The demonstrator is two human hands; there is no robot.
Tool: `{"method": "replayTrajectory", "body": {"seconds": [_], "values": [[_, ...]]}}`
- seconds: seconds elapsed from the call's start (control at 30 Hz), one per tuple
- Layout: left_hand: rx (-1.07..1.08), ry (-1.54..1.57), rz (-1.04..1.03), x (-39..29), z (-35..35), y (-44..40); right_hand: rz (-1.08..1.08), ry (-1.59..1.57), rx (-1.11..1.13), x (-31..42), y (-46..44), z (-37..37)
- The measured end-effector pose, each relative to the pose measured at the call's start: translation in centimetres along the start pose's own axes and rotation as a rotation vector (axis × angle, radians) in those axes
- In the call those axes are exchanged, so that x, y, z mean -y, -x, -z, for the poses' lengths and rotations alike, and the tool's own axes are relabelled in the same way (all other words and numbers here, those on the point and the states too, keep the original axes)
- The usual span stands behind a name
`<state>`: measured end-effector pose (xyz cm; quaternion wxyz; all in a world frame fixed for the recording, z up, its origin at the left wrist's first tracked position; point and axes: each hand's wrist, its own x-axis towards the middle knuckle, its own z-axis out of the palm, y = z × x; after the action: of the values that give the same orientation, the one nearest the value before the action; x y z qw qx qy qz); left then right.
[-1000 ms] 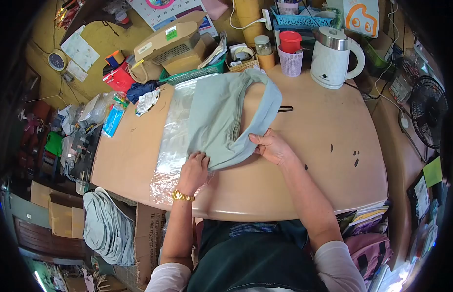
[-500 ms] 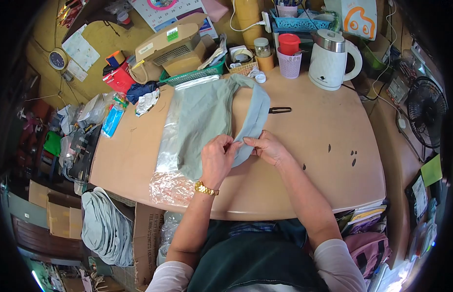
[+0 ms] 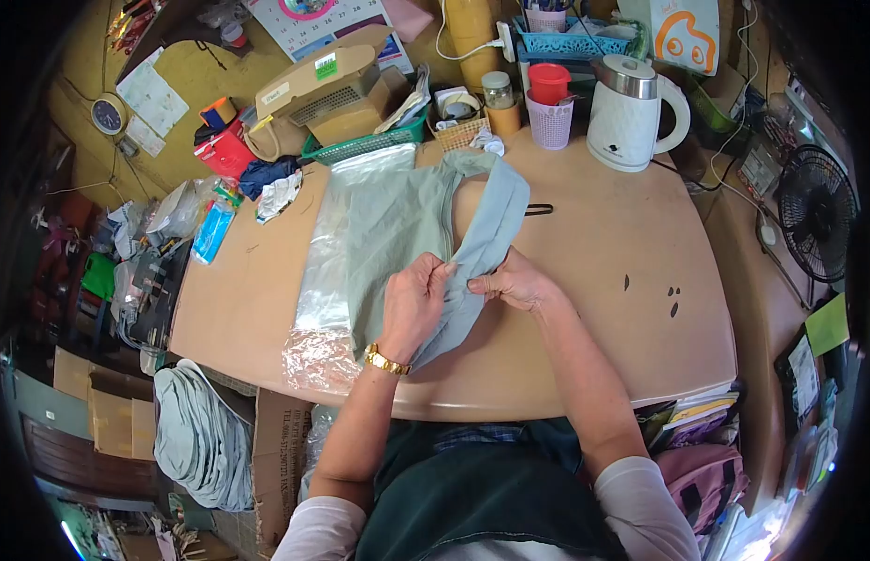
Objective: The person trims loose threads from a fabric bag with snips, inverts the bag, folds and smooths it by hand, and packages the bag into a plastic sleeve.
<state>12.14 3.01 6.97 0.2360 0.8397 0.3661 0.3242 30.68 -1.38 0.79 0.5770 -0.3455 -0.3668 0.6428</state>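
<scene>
A grey-green cloth piece [image 3: 393, 215], which looks like a fabric bag, lies on the table with a wide strap-like band [image 3: 496, 220] looping out from its right side. My left hand [image 3: 414, 301], with a gold watch at its wrist, pinches the band's near part. Close beside it, my right hand [image 3: 514, 282] grips the band's right edge between thumb and fingers. Under the cloth's left side is a clear plastic sheet or bag [image 3: 325, 280]. Black thread snips [image 3: 539, 209] lie just beyond the band, partly covered by it.
A white kettle [image 3: 624, 117], a lilac cup [image 3: 549, 122] and a green basket [image 3: 369, 138] line the table's back. Several small dark pieces [image 3: 674, 301] lie at the right. A stack of grey cloth [image 3: 203, 435] stands below left, and a fan [image 3: 817, 213] at far right.
The band has been lifted and shifted right, now partly covering the snips. The cloth's near end has been drawn toward the right, under my hands. Both hands keep their hold.
</scene>
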Motion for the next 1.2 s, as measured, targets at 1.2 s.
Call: {"method": "replayTrajectory", "body": {"seconds": [1.2], "values": [[0.469, -0.433, -0.191, 8.8, 4.2, 1.6, 0.172, 1.717, -0.664, 0.9, -0.1, 8.1]]}}
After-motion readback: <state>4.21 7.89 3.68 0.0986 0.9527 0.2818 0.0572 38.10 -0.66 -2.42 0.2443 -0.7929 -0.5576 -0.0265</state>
